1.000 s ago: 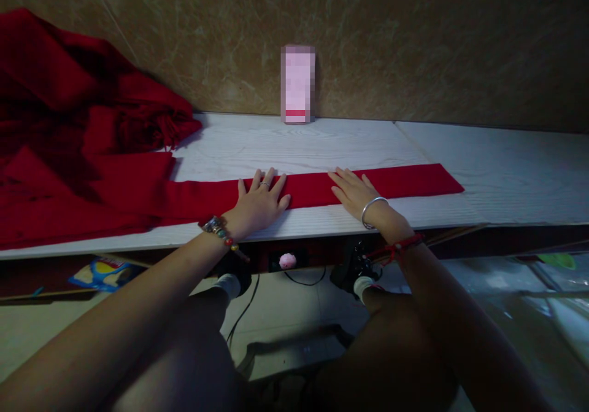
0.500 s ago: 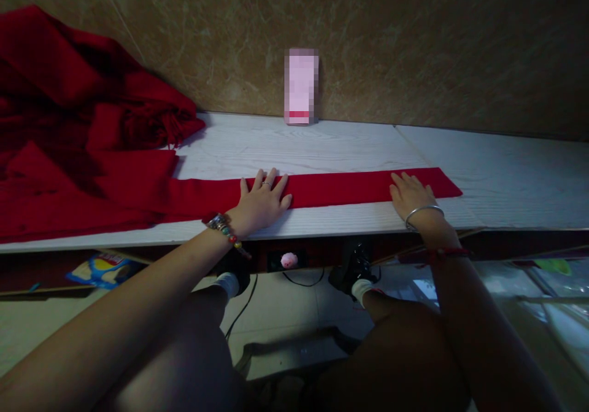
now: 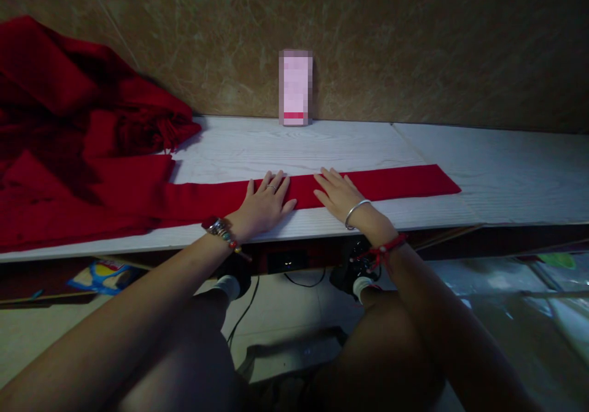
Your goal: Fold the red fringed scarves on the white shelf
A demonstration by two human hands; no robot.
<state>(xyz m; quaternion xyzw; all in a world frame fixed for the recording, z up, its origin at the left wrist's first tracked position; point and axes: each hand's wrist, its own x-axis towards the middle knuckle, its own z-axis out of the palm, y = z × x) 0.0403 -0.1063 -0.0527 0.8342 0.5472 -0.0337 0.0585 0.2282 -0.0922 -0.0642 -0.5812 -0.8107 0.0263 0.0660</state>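
A long red strip of folded cloth (image 3: 405, 180), possibly a scarf, lies flat along the white wood-grain tabletop (image 3: 257, 142). My left hand (image 3: 265, 204) rests palm down on its middle, fingers spread. Just to the right, my right hand (image 3: 339, 196) also lies flat on the strip with its fingers stretched out. Neither hand grasps the cloth. Leftward, the strip runs into a wider spread of red cloth. Behind that, a crumpled heap of red fabric (image 3: 59, 74) with fringe leans against the wall.
A pink, pixelated upright object (image 3: 295, 89), perhaps a phone, stands against the brown marbled wall (image 3: 414, 43). Under the table's front edge sit a blue and yellow packet (image 3: 103, 275) and a thin black cable (image 3: 246, 314). My knees and shoes are below.
My right hand has slid left along the strip, from near its right end to beside my left hand. My left hand stays nearly in place.
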